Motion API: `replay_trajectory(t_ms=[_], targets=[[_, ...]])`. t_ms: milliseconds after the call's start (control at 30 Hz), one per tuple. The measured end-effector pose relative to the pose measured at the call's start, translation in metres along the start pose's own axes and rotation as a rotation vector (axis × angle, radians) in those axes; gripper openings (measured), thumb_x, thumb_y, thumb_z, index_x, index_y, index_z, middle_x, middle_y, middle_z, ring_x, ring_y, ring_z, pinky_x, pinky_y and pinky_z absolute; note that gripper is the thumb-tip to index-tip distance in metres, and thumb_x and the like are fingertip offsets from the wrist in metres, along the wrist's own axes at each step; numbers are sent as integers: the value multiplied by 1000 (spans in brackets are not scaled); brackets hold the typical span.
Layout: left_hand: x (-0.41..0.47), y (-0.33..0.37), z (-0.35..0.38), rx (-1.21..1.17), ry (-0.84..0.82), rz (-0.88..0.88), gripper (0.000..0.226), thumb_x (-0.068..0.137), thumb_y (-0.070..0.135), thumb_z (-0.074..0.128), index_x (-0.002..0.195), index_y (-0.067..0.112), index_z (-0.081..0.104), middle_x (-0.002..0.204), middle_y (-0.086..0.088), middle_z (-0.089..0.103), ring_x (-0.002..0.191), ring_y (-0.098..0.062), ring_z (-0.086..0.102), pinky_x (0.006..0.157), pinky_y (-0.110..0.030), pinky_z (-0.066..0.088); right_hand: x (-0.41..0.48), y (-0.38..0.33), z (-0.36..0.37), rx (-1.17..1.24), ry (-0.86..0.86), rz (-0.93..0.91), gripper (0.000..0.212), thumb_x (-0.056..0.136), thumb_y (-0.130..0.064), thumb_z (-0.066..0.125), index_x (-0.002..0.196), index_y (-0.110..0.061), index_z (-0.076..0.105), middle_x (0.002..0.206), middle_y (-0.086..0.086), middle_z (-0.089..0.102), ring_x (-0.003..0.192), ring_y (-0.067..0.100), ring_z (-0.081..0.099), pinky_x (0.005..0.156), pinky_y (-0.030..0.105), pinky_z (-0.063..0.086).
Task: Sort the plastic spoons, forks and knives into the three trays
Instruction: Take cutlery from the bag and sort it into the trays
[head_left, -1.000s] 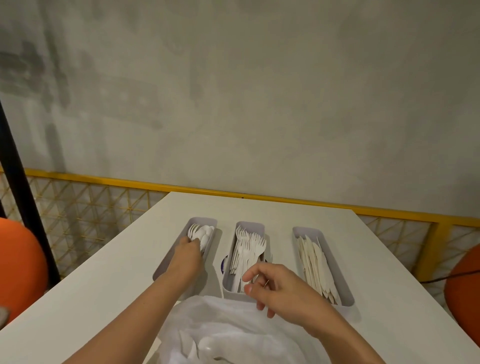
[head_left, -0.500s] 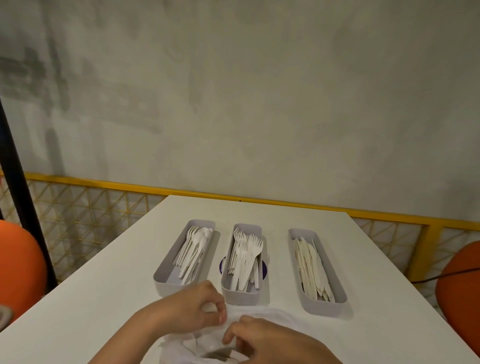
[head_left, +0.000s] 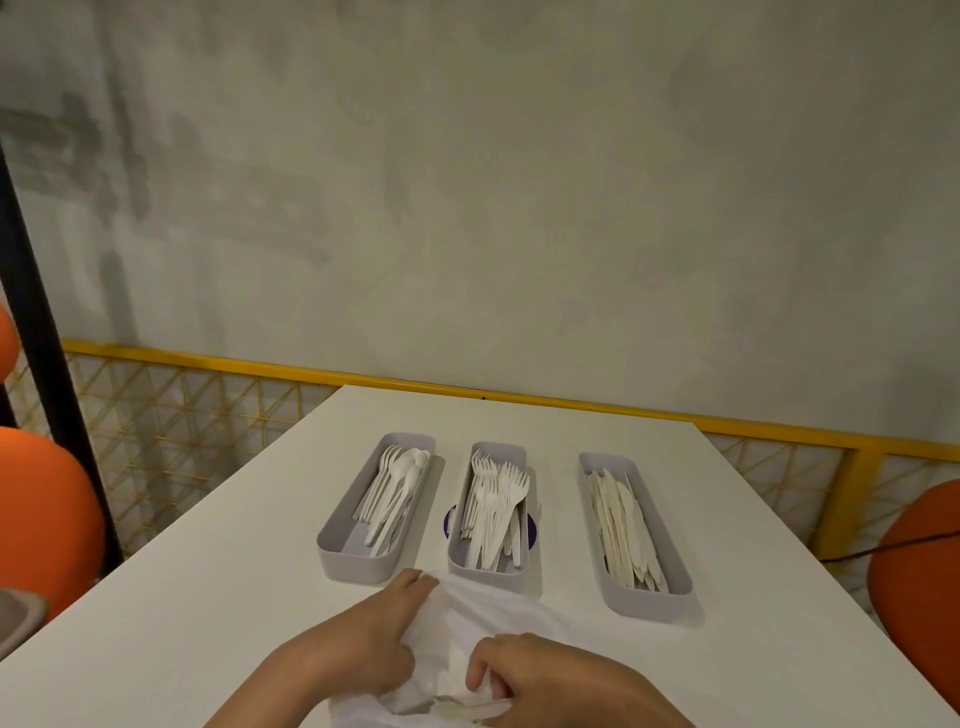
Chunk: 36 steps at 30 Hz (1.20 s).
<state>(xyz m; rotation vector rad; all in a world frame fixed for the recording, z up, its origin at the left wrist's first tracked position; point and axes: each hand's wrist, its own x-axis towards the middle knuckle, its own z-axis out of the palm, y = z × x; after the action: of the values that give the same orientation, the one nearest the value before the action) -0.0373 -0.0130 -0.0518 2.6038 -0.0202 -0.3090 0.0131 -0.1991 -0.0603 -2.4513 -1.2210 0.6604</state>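
Both hands have drawn back from the trays to the white plastic bag (head_left: 457, 618) at the near edge of the table (head_left: 208, 597). The left hand (head_left: 358, 644) grips the bag's left rim and the right hand (head_left: 561, 680) pinches its right fold. Beyond stand the spoon tray (head_left: 332, 551), fork tray (head_left: 488, 571) and knife tray (head_left: 644, 605), each holding its white cutlery lengthwise.
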Motion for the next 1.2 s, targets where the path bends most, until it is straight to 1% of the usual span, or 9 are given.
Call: replay_trajectory(t_ms=[67,167,233,367,467,633,800,933,1200], targets=[[1,0,2,-66,31,21,69,84,1,42,145,23,19,137,18,23,118,-1,35,90,-8,30,1,-1,-3,19,-28,61,32,88,-40,52,112,-19,54,77,-21,41,78,5,45,88,28,43],[2,3,4,-117,74,40,70,85,-4,39,147,19,16,136,19,19,121,3,27,90,-3,20,3,-10,-7,-80,-80,86,12,92,-33,52,86,-24,47,75,-18,35,68,0,35,64,16,33],[2,4,3,-151,116,36,70,88,-4,38,149,20,11,148,13,15,131,-2,23,95,-4,15,4,-11,-8,-139,-85,77,26,92,-26,51,72,-26,36,74,-12,34,63,3,31,57,20,27],[2,-1,3,-204,155,42,64,88,-6,37,146,17,21,143,13,25,125,1,26,94,-5,18,1,-8,-7,-70,-82,92,13,92,-27,54,100,-21,45,83,-6,43,76,15,39,59,21,28],[3,-8,4,-177,169,47,62,86,-8,37,142,18,29,138,11,31,129,-5,32,98,-11,25,-3,-5,-8,-50,-80,72,35,91,-37,55,120,-19,48,101,-5,47,89,16,42,65,22,33],[5,-11,6,-152,173,50,63,85,-9,38,141,18,31,132,12,33,118,-3,34,92,-10,26,-8,5,-11,-4,17,29,16,90,-31,56,82,-32,42,83,-12,45,77,9,44,60,16,31],[5,-11,7,-150,181,56,64,84,-11,36,140,17,32,138,5,35,120,-7,36,91,-10,27,-12,12,-9,300,90,85,27,94,-22,51,120,-26,50,79,-12,55,69,4,51,66,20,43],[5,-13,6,-146,171,56,65,82,-10,35,139,22,34,136,6,38,120,-8,38,97,-15,31,-13,14,-9,472,163,69,11,96,-17,47,99,-28,51,71,-3,53,57,9,49,60,26,45],[6,-7,2,-156,137,41,58,87,-4,38,137,23,37,139,9,36,120,-7,37,92,-14,30,-11,-1,-21,643,274,-48,10,100,-15,41,93,-17,49,71,2,57,56,12,59,70,32,51]])
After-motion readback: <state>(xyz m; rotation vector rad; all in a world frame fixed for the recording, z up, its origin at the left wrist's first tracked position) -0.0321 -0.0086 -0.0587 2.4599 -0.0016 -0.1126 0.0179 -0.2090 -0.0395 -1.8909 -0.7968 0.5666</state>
